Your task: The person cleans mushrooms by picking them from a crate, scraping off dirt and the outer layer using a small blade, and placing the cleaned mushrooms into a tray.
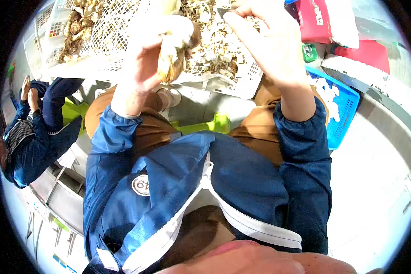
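My left hand [143, 68] is closed around a mushroom [172, 52] with a pale upper part and a rough yellow-brown lower end. It is held over the near edge of a white basket [239, 86] full of pale and brown mushroom trimmings [219, 50]. To the right, my right hand [264, 36] is pinched on a small, dark, flat blade [222, 12] above the same trimmings. The blade and the mushroom are apart. Strong glare washes out parts of both hands, and the blade's handle is hidden in the fingers.
At the upper left, a white lattice basket [109, 32] holds brown mushrooms [80, 25]. A blue basket [347, 109] with white pieces [331, 98] stands right of my leg. Another person [36, 123] sits at the left. Red items [315, 20] lie at the upper right.
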`<state>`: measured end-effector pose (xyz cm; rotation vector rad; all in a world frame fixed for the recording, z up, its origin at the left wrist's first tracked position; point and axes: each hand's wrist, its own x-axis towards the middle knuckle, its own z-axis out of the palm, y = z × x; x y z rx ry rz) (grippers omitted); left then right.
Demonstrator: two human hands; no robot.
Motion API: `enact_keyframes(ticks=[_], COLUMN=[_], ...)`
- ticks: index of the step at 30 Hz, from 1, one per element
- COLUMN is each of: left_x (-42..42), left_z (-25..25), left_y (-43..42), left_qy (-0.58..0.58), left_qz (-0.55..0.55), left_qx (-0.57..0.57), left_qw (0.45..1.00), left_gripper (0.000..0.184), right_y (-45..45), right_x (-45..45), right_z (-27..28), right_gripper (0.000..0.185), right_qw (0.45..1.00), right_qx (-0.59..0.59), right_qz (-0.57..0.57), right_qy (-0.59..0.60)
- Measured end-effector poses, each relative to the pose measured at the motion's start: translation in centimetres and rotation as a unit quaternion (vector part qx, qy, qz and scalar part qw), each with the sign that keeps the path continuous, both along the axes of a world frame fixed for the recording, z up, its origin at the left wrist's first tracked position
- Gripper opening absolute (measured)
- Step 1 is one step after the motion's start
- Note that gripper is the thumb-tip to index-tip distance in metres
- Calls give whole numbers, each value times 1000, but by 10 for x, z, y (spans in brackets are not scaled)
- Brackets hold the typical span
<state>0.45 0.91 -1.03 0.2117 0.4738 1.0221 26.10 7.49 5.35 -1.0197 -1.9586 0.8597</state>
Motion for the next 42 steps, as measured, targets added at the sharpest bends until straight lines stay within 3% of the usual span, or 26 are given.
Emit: enact_keyframes(ticks=[2,4,5,10,11,15,19,22,23,26,38,42], left_x=[5,10,9,33,34,38,48,51,48,51,48,47], left_z=[-8,-11,-14,5,4,3,7,12,5,12,11,16], left_y=[1,2,3,-3,-3,-7,-8,-4,-7,-7,-5,-4], left_qy=[18,35,-30,14,24,87,158,170,164,186,216,234], left_qz=[52,75,31,58,62,100,108,84,108,106,107,106], left_qx=[-40,-92,-43,-60,-63,-51,-43,-23,-35,-1,-20,2], left_qw=[998,992,998,996,996,990,981,982,980,977,970,966], left_gripper=[45,46,49,44,43,35,32,32,33,33,33,33], right_y=[-1,-9,-10,-20,-19,-7,-11,-10,-12,-15,-22,-20], right_x=[-2,-13,-18,-28,-29,-31,-33,-34,-33,-37,-34,-31], right_z=[3,18,17,-7,-6,-10,-25,-26,-41,-43,-33,-32], right_gripper=[12,13,13,9,9,11,11,10,11,10,12,11], right_qw=[998,998,995,984,988,998,999,994,992,991,995,998], right_qx=[32,-48,-93,-180,-152,19,20,104,110,128,26,-35], right_qz=[-6,-22,-27,-13,-22,29,14,18,-8,-17,-18,-19], right_qy=[-54,-42,-30,12,-19,57,46,12,-68,-37,-92,-47])
